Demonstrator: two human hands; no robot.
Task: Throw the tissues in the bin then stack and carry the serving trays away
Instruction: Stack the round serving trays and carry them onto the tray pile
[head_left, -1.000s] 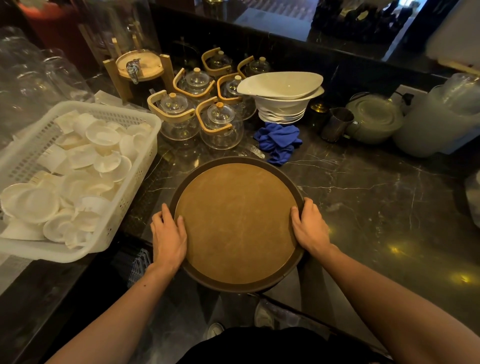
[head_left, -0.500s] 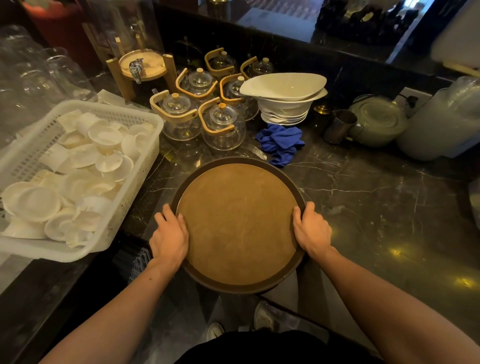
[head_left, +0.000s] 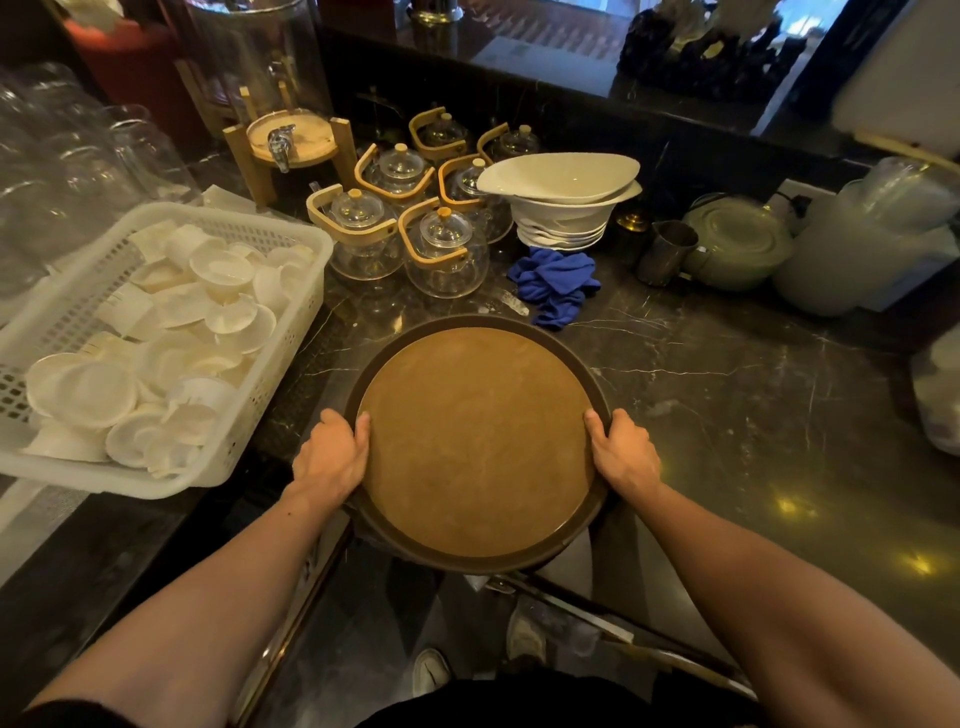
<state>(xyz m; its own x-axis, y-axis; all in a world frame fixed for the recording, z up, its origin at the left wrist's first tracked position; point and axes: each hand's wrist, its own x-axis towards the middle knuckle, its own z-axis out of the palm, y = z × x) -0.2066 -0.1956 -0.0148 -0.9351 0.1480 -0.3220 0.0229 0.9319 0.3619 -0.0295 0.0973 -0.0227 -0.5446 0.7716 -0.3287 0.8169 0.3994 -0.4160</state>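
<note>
A round serving tray (head_left: 475, 441), dark brown at the rim with a tan non-slip face, lies at the front edge of the black marble counter (head_left: 753, 405) and overhangs it toward me. My left hand (head_left: 332, 457) grips the tray's left rim, thumb over the edge. On the opposite rim, my right hand (head_left: 621, 452) holds the same way. The rim looks doubled at the near edge; whether a second tray lies beneath I cannot tell. No tissues or bin are in view.
A white plastic basket (head_left: 280, 364) full of small white dishes stands to the left. Behind the tray are several glass teapots (head_left: 444, 249), a blue cloth (head_left: 556, 283), stacked white bowls (head_left: 563, 200), a metal cup (head_left: 665, 252) and a green pot (head_left: 737, 244).
The tray has shifted slightly toward me over the counter's edge, with both hands staying on its rim.
</note>
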